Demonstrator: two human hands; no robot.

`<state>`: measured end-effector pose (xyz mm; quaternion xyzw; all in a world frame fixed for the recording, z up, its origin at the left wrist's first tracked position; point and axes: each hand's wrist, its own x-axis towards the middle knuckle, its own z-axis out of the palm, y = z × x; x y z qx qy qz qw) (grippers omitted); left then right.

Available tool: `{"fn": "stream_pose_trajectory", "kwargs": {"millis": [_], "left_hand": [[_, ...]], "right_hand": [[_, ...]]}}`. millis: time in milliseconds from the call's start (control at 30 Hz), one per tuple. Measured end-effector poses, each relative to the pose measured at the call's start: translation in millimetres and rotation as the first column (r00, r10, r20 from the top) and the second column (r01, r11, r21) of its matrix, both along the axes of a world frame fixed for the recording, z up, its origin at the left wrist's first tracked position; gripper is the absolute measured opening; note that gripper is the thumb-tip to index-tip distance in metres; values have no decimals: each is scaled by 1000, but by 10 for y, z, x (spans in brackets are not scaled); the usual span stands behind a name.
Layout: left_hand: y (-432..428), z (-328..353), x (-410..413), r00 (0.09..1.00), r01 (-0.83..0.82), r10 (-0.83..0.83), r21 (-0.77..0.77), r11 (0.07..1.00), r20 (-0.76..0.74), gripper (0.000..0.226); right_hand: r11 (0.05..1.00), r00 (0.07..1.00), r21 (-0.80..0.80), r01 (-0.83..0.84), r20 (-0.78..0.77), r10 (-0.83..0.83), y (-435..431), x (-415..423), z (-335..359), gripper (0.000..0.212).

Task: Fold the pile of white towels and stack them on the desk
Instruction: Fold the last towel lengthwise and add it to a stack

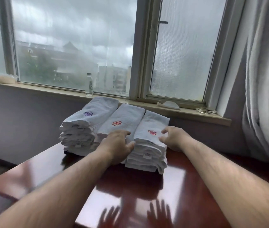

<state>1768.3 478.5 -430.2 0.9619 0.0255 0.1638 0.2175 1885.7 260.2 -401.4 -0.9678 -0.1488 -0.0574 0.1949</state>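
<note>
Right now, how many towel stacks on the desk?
3, side by side: purple-flower stack left, orange-flower stack middle, red-flower stack right, nearest. None looks hidden.

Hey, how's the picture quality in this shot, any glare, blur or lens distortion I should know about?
Head view: window light leaves bright glare patches on the glossy desk; head view: the window frame and curtain lean and bow from the wide-angle lens; head view: the bottle and the buildings outside look soft and hazy, while the towel stacks are fairly sharp.
</note>
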Motion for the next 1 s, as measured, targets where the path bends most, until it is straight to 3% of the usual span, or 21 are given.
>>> {"fn": "stream_pose_trajectory", "kwargs": {"millis": [200, 333, 500, 767, 900, 1000], "left_hand": [[-210, -57, 144, 992, 110, -111, 7, 994, 59, 53], [-422, -13, 645, 974, 198, -197, 2, 980, 112, 46], [-577, 32, 1644, 967, 231, -236, 60, 971, 98, 39], [-554, 85, 3372, 981, 188, -176, 192, 963, -80, 30], [-486, -70, 3622, 993, 117, -114, 184, 976, -27, 16], [-489, -208, 3547, 995, 90, -93, 110, 990, 23, 18]], "right_hand": [[1000, 998, -15, 13, 61, -12, -143, -17, -31, 44], [988, 991, 147, 52, 116, -69, -364, 278, -211, 22], [947, 976, 303, 107, 151, -158, -520, 1000, -321, 15], [869, 978, 481, 113, 100, -182, -303, 2519, -442, 16], [764, 965, 630, 140, 86, -248, -83, 2815, -803, 29], [765, 982, 625, 155, -11, -190, -20, 2793, -960, 31]]}}
